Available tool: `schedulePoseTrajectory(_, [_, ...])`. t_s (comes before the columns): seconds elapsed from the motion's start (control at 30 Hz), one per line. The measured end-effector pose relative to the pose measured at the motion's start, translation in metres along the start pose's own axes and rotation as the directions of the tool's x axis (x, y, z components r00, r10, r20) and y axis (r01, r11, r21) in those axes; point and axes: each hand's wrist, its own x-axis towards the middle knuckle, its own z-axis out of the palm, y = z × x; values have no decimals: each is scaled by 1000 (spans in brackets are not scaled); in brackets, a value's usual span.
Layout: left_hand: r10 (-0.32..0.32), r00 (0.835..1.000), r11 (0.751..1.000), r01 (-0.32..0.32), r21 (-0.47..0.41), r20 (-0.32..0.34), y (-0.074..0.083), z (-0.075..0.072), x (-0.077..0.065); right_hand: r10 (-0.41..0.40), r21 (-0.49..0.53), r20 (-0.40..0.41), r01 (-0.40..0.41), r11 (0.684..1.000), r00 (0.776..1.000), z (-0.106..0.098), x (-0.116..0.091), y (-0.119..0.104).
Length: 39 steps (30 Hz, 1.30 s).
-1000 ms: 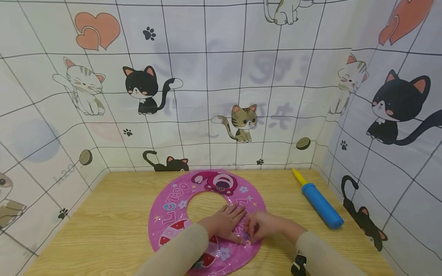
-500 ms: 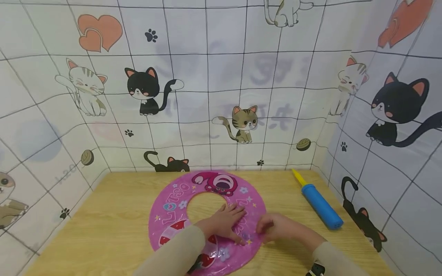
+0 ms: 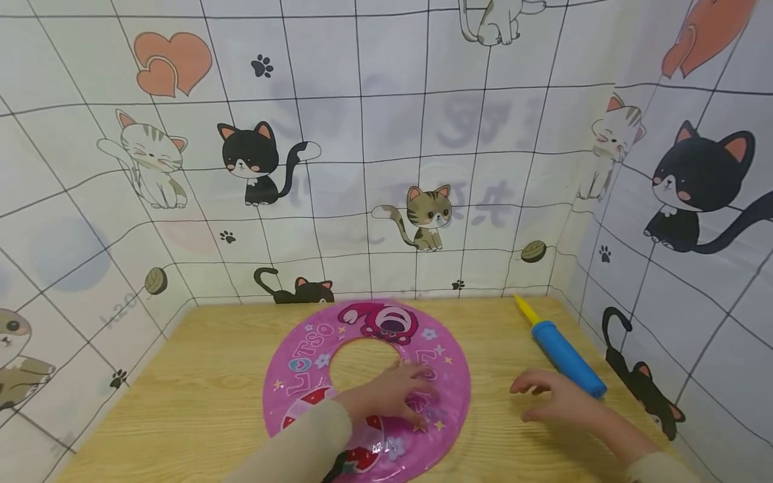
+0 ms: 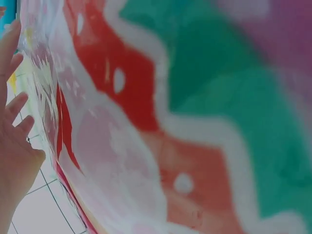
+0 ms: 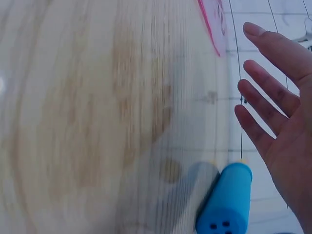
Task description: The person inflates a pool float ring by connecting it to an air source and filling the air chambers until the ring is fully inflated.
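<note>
A pink swim ring with a cartoon bear, flowers and lettering lies on the wooden table, looking nearly flat. My left hand rests on its right side, fingers spread and slightly bent. In the left wrist view the printed vinyl fills most of the picture, with the left hand at the left edge. Over the table, right of the ring, my right hand holds nothing, its fingers loosely extended. Close beyond it lies a blue hand pump with a yellow nozzle; the right wrist view shows the pump's end below the hand.
The wooden table carries the ring and the pump. A white grid-patterned cloth with cartoon cats hangs behind the table and along both sides.
My right hand has left the ring's right edge and moved right, toward the pump, its fingers opening. The left hand stays on the ring, its fingers a little more bent.
</note>
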Motion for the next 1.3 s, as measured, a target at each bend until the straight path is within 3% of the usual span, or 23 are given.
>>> schedulePoseTrajectory(0.13, [38,999,999,-38,-35,-10,3,-1,-2,1,-113,-135,-16,994,991,-10,-15,4])
schedulePoseTrajectory(0.23, [50,998,998,-51,-20,-35,4,1,-1,15,-223,-263,-76,972,965,-16,-26,7])
schedulePoseTrajectory(0.3, [55,997,998,-54,10,-58,4,3,0,39,-255,-305,-121,959,951,-19,-32,10])
schedulePoseTrajectory(0.47, [35,997,999,-32,38,-72,9,7,3,120,-232,-298,-194,953,947,-28,-48,22])
schedulePoseTrajectory(0.77, [47,992,999,-43,30,-121,14,-6,-7,207,-234,-268,-272,934,941,-33,-57,46])
schedulePoseTrajectory(0.97, [24,994,993,-11,117,-109,11,-9,-13,316,-230,-307,-393,890,897,-35,-60,51])
schedulePoseTrajectory(1.1, [-38,995,982,54,182,-91,10,-11,-15,317,-216,-362,-410,886,876,-31,-60,53])
schedulePoseTrajectory(1.2, [-73,994,984,84,159,-78,10,-14,-16,309,-202,-413,-417,886,857,-29,-59,52])
schedulePoseTrajectory(1.3, [-98,994,993,101,65,-58,9,-13,-16,303,-178,-472,-427,887,828,-25,-59,50])
